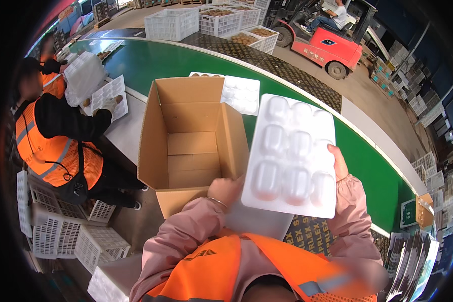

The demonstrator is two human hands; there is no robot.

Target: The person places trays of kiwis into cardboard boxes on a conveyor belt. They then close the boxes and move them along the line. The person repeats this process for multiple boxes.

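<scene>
My right hand grips the right edge of a white moulded plastic tray, its fingers partly hidden behind it. The tray is held up over the green conveyor belt, its rounded bumps facing me. Left of it stands an open, tall cardboard box; no contents show inside. My left hand is at the box's near right corner, close to the tray's lower left edge; its fingertips are hidden. Behind the box, another white tray lies on the belt, with brown fruit at its left end.
At the left, a co-worker in an orange vest handles a fruit tray; another person stands beyond. White plastic crates of fruit line the belt's far side. A person rides a red forklift. More crates stand at lower left.
</scene>
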